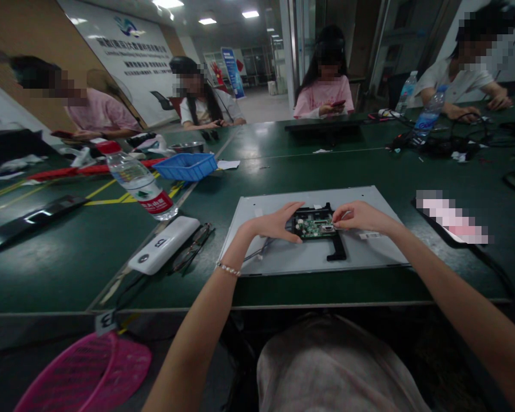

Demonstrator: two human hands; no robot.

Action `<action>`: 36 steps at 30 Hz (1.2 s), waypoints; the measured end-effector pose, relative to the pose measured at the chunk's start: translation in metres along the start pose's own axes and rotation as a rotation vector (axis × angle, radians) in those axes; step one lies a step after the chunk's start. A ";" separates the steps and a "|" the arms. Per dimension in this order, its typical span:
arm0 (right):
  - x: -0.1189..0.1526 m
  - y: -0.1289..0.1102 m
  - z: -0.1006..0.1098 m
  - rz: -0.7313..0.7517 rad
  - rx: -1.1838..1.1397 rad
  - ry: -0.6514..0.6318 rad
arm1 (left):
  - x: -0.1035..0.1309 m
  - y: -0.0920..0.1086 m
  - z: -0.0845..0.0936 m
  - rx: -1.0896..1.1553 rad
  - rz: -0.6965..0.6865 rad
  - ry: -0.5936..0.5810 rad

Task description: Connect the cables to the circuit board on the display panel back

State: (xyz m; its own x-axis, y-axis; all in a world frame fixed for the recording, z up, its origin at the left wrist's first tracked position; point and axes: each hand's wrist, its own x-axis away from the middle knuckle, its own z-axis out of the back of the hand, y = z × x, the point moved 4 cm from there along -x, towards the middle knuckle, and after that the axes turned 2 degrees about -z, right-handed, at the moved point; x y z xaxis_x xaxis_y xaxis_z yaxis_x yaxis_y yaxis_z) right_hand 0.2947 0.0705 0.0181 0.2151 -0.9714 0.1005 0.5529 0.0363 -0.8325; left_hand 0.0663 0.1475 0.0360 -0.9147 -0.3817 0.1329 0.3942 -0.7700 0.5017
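Note:
A green circuit board (315, 228) lies in a black plastic bracket (338, 250) on a flat grey panel (274, 263). My left hand (278, 222) is at the board's left edge, thumb and fingers spread apart around that side. At the right edge of the board, my right hand (355, 217) has its fingers bent and pinched together; whatever is between the fingertips is too small to make out. A thin cable runs over the panel below my left hand.
Left of the panel are a white power bank (165, 246), glasses (193, 247), a water bottle (139, 183) and a blue tray (186, 166). A phone (450, 217) lies to the right. Several people sit across the table. A pink basket (86, 372) stands below the edge.

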 end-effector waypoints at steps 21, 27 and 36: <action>0.006 0.002 0.012 -0.077 0.064 -0.007 | 0.001 0.000 0.000 0.003 -0.016 0.014; 0.004 0.004 0.004 -0.078 0.020 -0.035 | 0.000 -0.001 0.000 -0.001 -0.019 0.014; 0.004 0.002 0.006 -0.085 -0.035 -0.031 | 0.001 0.000 0.000 0.005 -0.013 0.006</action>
State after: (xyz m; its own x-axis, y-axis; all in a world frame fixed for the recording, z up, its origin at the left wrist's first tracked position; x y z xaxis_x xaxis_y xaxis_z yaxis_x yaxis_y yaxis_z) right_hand 0.3016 0.0678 0.0200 0.1939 -0.9628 0.1884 0.5420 -0.0550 -0.8386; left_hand 0.0654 0.1471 0.0362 -0.9190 -0.3748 0.1219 0.3823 -0.7724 0.5073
